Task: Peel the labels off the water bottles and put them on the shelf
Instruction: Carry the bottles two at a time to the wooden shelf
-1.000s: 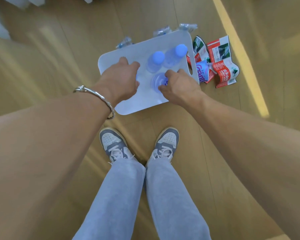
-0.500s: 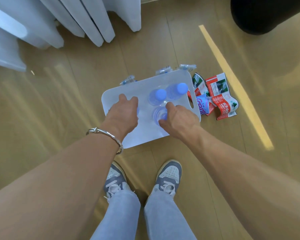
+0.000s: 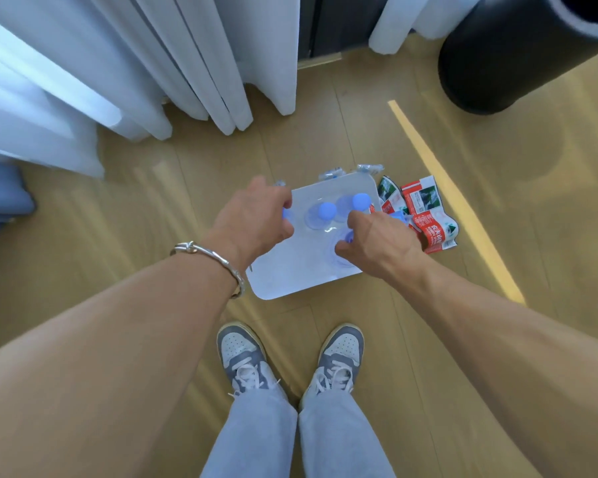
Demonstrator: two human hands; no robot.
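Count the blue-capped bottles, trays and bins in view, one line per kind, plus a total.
Blue-capped bottles: 4, one gripped by the left hand, one by the right hand
White tray: 1
Black bin: 1
Total: 6

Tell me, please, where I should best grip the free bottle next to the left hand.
Probably the neck of that bottle, just under the cap, from straight above: it stands upright on the tray, with the left hand and another bottle crowding its sides.
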